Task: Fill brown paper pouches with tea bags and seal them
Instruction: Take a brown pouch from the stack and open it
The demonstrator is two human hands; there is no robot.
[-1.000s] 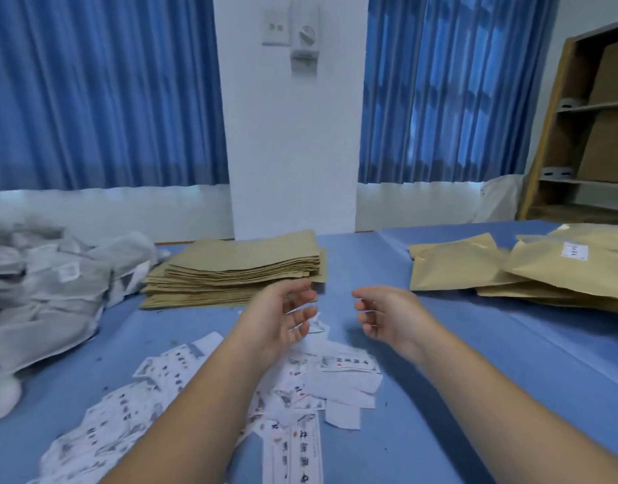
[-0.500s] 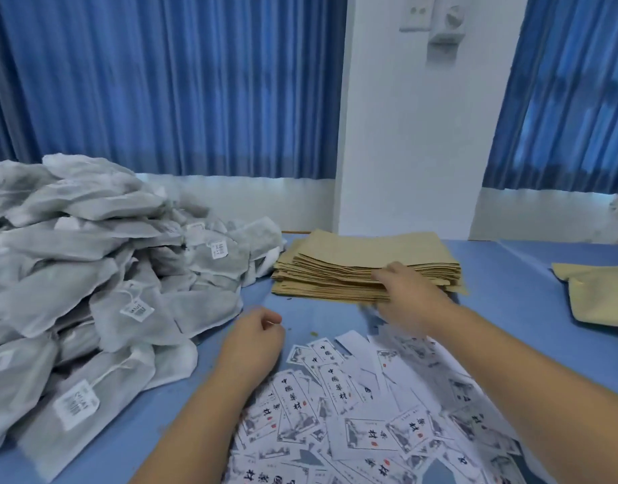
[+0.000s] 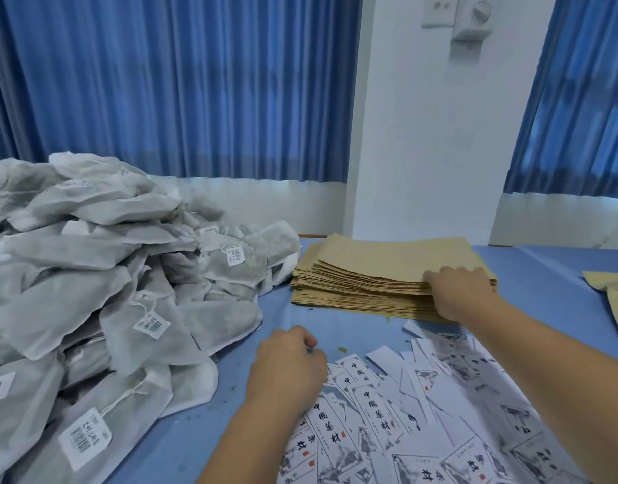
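Reaching across the table (image 3: 552,274), our right hand (image 3: 464,295) sits on the pouches (image 3: 381,267), the flat brown stack lying toward the far edge near the middle. The fingers curl down over the top sheets at the stack's near right corner, and the palm lies against its near side. The thumb is tucked out of sight, so we cannot tell whether a pouch is actually pinched or the hand only rests there.

Our left hand (image 3: 286,365) is down nearer to us, knuckles up and fingers curled into a closed fist. Nothing shows inside it. It rests at the left fringe of the labels (image 3: 405,413), touching the nearest slips.

Those labels are white slips with black characters and grey drawings. They spread in a loose overlapping heap over the near right part of the table, right up under our right forearm.

The tea bags (image 3: 91,291) fill the left side: a high mound of grey-white fabric sachets with strings and barcode tags. Its far right end reaches the left end of the stack.

More brown packets (image 3: 614,295) poke in at the right edge, well apart from the stack.

Beyond the far edge hang blue curtains (image 3: 178,82), parted by a white pillar (image 3: 422,134) with a switch plate (image 3: 440,12) high on it.
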